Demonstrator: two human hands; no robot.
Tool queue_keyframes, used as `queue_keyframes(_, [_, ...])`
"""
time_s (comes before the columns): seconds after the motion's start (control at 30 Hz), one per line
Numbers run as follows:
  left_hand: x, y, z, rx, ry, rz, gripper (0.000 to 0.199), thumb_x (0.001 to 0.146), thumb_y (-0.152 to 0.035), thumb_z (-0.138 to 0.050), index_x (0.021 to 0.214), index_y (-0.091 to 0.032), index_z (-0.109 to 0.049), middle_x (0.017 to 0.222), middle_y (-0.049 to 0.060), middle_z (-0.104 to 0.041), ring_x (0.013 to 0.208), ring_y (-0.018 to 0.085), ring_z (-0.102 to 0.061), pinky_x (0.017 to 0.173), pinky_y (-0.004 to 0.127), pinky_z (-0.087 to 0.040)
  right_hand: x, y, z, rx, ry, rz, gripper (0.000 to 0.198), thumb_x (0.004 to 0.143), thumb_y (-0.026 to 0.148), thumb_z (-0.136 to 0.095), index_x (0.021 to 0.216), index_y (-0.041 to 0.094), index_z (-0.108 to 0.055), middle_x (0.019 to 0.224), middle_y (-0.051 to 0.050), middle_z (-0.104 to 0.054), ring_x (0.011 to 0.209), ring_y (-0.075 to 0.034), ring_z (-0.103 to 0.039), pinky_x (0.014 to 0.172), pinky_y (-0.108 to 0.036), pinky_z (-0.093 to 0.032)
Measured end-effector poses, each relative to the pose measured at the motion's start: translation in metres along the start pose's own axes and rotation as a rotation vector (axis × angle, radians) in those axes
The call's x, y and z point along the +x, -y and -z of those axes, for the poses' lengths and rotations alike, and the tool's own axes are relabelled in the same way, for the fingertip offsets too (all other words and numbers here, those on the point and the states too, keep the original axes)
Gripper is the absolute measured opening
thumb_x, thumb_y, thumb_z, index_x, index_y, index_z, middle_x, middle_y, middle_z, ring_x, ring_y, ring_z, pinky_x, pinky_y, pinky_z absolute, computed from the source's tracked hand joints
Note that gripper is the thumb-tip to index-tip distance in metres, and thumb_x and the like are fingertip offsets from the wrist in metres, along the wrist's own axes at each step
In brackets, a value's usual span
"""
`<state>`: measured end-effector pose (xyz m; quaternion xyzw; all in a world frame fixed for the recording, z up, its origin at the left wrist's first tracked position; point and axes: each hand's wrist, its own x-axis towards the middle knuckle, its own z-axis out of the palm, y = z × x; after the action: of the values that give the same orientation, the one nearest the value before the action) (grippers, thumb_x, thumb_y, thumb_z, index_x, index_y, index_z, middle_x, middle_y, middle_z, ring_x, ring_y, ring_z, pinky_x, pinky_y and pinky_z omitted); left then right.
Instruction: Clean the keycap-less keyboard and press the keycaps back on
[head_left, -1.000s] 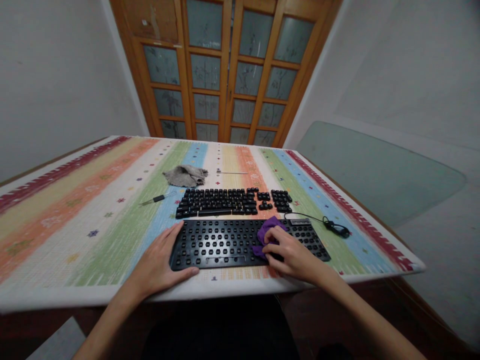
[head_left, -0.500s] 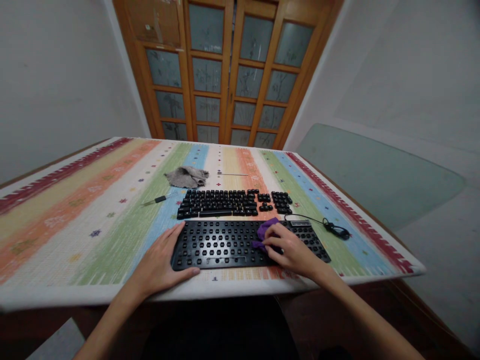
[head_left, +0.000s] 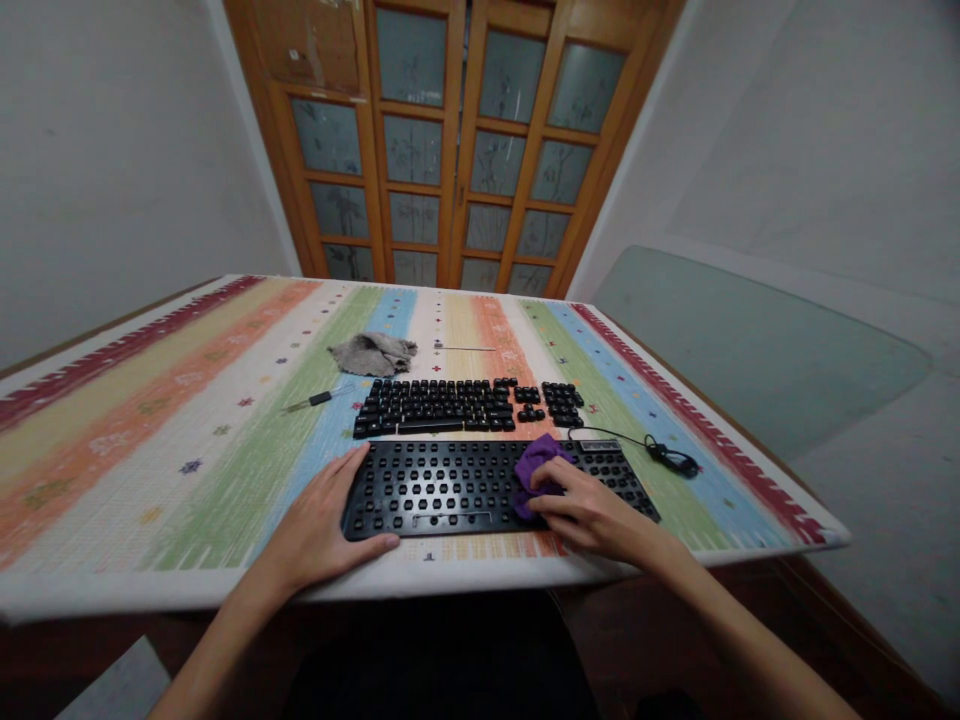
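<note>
A black keyboard base without its keycaps lies flat near the table's front edge. My left hand rests on its left end, thumb apart from the fingers, along the front edge. In my right hand is a bunched purple cloth, pressed on the base right of its middle. The fingers are closed on the cloth and partly hide it. Just behind the base, the loose black keycaps are laid out in rows in keyboard order.
Behind the keycaps lie a crumpled grey cloth and a thin rod. A small tool with a dark middle lies to the left. The keyboard's coiled cable sits at right on the striped tablecloth.
My right hand has shifted slightly toward me on the base. More of the purple cloth is spread out under the fingers. My left hand has stayed in place.
</note>
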<state>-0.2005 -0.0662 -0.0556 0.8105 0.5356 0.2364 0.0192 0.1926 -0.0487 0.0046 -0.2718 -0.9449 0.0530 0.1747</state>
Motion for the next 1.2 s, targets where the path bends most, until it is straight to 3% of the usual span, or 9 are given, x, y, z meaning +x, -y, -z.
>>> queue_keyframes(0.17, [0.0,-0.001,0.001,0.005,0.004,0.002,0.108,0.073,-0.069,-0.067,0.155,-0.019,-0.02,0.148,0.02,-0.047,0.131,0.042,-0.051,0.106,0.061,-0.045,-0.014,-0.005,0.003,-0.007,-0.307,-0.155,0.02,0.096,0.013,-0.05,0.106,0.018,-0.066,0.101,-0.01,-0.06,0.093,-0.02,-0.061,0.082,-0.035,-0.055])
queue_keyframes(0.27, [0.001,-0.001,0.001,0.006,0.0,0.0,0.108,0.073,-0.069,-0.068,0.156,-0.019,-0.02,0.149,0.02,-0.047,0.13,0.042,-0.052,0.106,0.061,-0.046,-0.022,-0.005,0.001,-0.034,-0.41,-0.214,0.018,0.096,0.014,-0.052,0.106,0.018,-0.066,0.099,-0.01,-0.06,0.091,-0.02,-0.061,0.079,-0.035,-0.056])
queue_keyframes(0.5, [0.001,0.0,-0.001,0.001,-0.009,-0.007,0.108,0.072,-0.068,-0.068,0.156,-0.019,-0.02,0.149,0.02,-0.047,0.131,0.043,-0.052,0.106,0.061,-0.046,-0.025,0.005,-0.014,-0.016,-0.175,-0.098,0.025,0.093,0.014,-0.053,0.108,0.018,-0.072,0.107,-0.013,-0.059,0.1,-0.024,-0.059,0.085,-0.039,-0.055])
queue_keyframes(0.83, [0.001,-0.001,0.002,0.017,0.008,0.013,0.108,0.072,-0.07,-0.068,0.155,-0.019,-0.02,0.15,0.019,-0.046,0.131,0.041,-0.052,0.107,0.058,-0.046,-0.018,0.008,-0.01,-0.019,-0.099,-0.272,0.02,0.087,0.012,-0.056,0.084,0.017,-0.074,0.094,-0.009,-0.061,0.089,-0.021,-0.059,0.08,-0.036,-0.053])
queue_keyframes(1.0, [0.001,-0.002,0.002,0.008,-0.002,0.014,0.106,0.072,-0.068,-0.068,0.155,-0.021,-0.021,0.149,0.018,-0.047,0.131,0.041,-0.052,0.107,0.056,-0.047,-0.016,-0.003,-0.005,-0.095,-0.25,-0.326,0.019,0.087,0.013,-0.054,0.073,0.017,-0.067,0.088,-0.009,-0.064,0.083,-0.022,-0.061,0.076,-0.037,-0.054])
queue_keyframes(1.2, [0.001,-0.002,0.003,-0.01,-0.012,-0.005,0.108,0.071,-0.068,-0.07,0.155,-0.021,-0.021,0.148,0.019,-0.048,0.13,0.042,-0.052,0.105,0.06,-0.047,-0.016,-0.009,0.01,-0.151,-0.516,-0.37,0.016,0.094,0.022,-0.055,0.087,0.02,-0.069,0.094,-0.009,-0.065,0.091,-0.024,-0.064,0.083,-0.04,-0.055])
